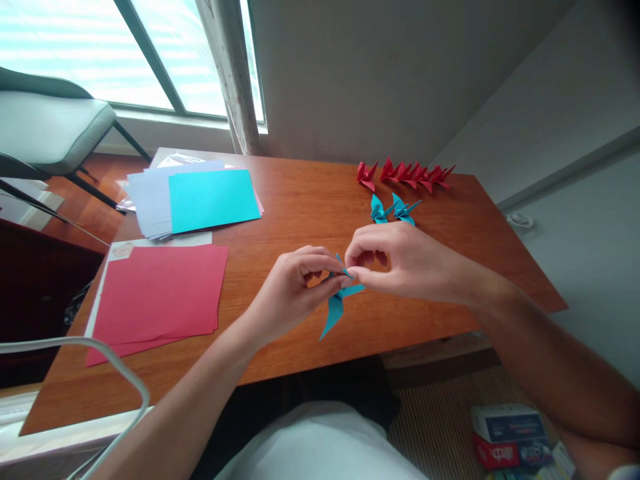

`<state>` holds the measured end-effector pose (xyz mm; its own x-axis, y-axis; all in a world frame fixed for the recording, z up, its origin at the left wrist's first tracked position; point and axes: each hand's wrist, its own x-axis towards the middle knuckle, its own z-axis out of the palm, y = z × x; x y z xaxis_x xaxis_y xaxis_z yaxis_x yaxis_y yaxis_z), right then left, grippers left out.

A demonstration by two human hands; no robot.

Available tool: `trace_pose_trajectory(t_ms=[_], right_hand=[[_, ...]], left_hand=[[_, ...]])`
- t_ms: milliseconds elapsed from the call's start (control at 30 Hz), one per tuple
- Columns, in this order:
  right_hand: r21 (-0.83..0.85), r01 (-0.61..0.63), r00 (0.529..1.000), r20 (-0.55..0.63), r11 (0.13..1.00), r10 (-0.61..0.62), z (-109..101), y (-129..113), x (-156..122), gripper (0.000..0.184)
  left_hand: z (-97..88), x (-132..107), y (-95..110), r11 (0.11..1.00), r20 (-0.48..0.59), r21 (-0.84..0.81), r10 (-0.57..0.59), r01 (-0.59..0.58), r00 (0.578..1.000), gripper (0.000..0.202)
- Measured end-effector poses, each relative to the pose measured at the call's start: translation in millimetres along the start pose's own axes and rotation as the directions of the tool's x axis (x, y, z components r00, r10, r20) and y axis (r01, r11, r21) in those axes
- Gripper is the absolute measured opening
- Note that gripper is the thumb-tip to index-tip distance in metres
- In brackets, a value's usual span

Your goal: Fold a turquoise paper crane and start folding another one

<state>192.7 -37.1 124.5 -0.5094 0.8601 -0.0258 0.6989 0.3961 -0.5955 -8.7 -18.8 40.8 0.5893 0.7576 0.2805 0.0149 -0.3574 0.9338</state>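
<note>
A blue origami crane [336,310] is held between my two hands above the front part of the table. My left hand [297,283] pinches it from the left, thumb and fingers pressed together on the folded paper. From the other side, my right hand [395,257] has thumb and index finger closed at a small folded tip of it. One pointed wing hangs down toward me, and another point sticks out to the right under the fingers. The fingertips hide part of the middle. Just beyond my right hand stand two finished blue cranes [380,210].
Several red cranes [410,175] line the table's back right. On the left lie a stack of red paper [160,293] and, behind it, blue paper [215,200] over pale sheets [147,200]. A white cable [115,363] curves across the near left corner; boxes [510,433] sit on the floor.
</note>
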Motion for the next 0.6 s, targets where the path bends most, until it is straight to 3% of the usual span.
trace_pose_trajectory(t_ms=[267,600], right_hand=[[0.048,-0.119,0.993,0.008,0.992,0.119,-1.5,-5.4,-0.4,0.006],[0.027,-0.184,0.982,0.045,0.983,0.183,-6.4,-8.5,1.6,0.013]], left_hand=[[1.7,0.5,0.3,0.966,0.004,-0.215,-0.147,0.145,0.989,0.018],[2.0,-0.6,2.1,0.957,-0.005,-0.240,-0.170,0.164,0.985,0.022]])
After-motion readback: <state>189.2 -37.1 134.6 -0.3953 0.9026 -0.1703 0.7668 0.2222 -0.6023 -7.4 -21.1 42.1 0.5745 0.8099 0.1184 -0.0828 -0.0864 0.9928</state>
